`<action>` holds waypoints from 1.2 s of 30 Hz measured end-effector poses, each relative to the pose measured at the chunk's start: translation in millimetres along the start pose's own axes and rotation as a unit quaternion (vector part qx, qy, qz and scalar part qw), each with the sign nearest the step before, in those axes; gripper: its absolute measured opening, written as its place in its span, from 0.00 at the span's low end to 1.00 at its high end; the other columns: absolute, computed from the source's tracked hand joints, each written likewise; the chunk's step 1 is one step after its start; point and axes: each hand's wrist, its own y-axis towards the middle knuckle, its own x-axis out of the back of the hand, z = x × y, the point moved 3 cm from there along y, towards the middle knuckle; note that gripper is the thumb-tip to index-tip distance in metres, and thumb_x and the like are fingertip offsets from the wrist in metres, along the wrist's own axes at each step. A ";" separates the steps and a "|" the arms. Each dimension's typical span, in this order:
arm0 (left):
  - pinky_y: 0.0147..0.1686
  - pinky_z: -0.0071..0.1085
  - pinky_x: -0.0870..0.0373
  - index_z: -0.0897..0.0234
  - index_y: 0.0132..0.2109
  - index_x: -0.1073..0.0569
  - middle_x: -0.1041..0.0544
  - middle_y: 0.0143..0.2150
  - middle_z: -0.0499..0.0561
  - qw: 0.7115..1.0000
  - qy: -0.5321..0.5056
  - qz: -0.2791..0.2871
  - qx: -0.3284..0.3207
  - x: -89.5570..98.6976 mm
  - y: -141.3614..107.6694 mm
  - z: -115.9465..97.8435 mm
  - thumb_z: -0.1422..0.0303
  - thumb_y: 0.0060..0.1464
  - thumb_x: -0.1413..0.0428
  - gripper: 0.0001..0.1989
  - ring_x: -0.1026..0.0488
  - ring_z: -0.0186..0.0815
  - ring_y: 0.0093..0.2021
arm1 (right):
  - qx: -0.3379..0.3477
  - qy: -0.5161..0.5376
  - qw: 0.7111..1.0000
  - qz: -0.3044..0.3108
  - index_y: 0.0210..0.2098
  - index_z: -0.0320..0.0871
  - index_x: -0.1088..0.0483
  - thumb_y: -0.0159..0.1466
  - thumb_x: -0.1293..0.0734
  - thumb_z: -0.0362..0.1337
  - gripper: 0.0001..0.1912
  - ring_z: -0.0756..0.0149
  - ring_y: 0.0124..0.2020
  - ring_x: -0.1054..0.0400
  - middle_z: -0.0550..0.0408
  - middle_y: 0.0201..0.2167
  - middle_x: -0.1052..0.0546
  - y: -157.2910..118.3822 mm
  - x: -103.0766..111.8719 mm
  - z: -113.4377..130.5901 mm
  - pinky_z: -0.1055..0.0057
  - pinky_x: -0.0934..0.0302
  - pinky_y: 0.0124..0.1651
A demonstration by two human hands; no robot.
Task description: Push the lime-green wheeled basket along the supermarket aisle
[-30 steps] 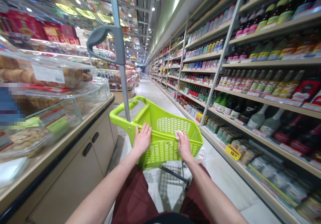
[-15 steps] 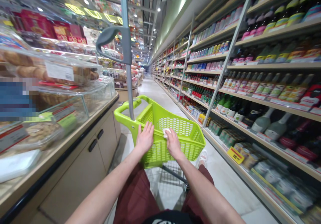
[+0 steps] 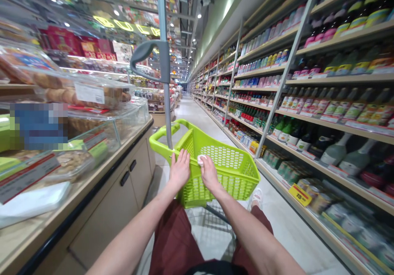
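Observation:
In front of me stands a lime-green shopping cart basket with perforated sides, mounted on a grey frame. My left hand lies flat on its near side, fingers together and stretched out by the rear corner. Against the top rim, my right hand presses a crumpled white wipe; its fingers are closed round the wipe. A grey upright pole rises at the basket's left end and carries a dark grey loop holder.
Along the right run shelves of bottles and cans, with a yellow price tag low down. On the left is a wooden counter with packaged baked goods. The tiled aisle stretches ahead between them.
My right hand has slid the wipe slightly left along the rim, closer to my left hand. The whole view has shifted a little, so everything appears farther right. The left hand stays on the basket.

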 end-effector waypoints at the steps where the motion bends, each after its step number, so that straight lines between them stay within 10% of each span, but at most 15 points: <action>1: 0.58 0.49 0.65 0.70 0.57 0.42 0.44 0.60 0.58 1.000 -0.002 -0.003 -0.003 1.0 -0.1 0.9 0.73 0.48 0.59 0.26 0.55 0.42 0.62 | 0.009 0.002 1.000 0.004 0.48 0.41 0.37 0.53 0.46 0.23 0.24 0.62 0.50 0.43 0.47 0.48 0.36 2.2 -3.9 2.8 0.63 0.47 0.52; 11: 0.58 0.51 0.66 0.72 0.58 0.46 0.50 0.62 0.58 0.996 -0.008 -0.068 0.053 4.3 -18.4 22.5 0.73 0.47 0.57 0.29 0.58 0.42 0.62 | -0.040 -0.016 0.999 0.014 0.50 0.40 0.38 0.57 0.45 0.28 0.20 0.60 0.49 0.42 0.46 0.47 0.35 -15.3 26.7 -25.9 0.61 0.45 0.51; 22: 0.58 0.50 0.65 0.68 0.59 0.46 0.42 0.59 0.57 0.992 -0.049 -0.099 0.055 4.2 -14.6 33.2 0.77 0.50 0.61 0.27 0.47 0.39 0.60 | 0.059 0.024 0.996 0.056 0.52 0.42 0.41 0.57 0.45 0.26 0.24 0.61 0.54 0.47 0.47 0.53 0.40 34.4 -35.4 60.5 0.61 0.49 0.55; 31: 0.56 0.55 0.67 0.66 0.56 0.41 0.47 0.61 0.57 0.998 -0.029 -0.058 0.026 -3.3 -15.9 12.6 0.77 0.49 0.60 0.26 0.55 0.42 0.62 | -0.044 -0.060 0.996 0.051 0.47 0.41 0.36 0.53 0.43 0.25 0.22 0.61 0.48 0.42 0.46 0.47 0.36 -3.7 26.4 -18.1 0.64 0.45 0.51; 36: 0.56 0.55 0.66 0.67 0.55 0.39 0.42 0.59 0.57 0.999 -0.030 -0.030 -0.034 -11.1 -13.1 -11.9 0.75 0.51 0.60 0.23 0.52 0.42 0.61 | -0.010 -0.082 0.994 0.071 0.52 0.41 0.41 0.52 0.40 0.26 0.27 0.58 0.54 0.49 0.45 0.55 0.44 -2.1 11.2 0.5 0.60 0.51 0.54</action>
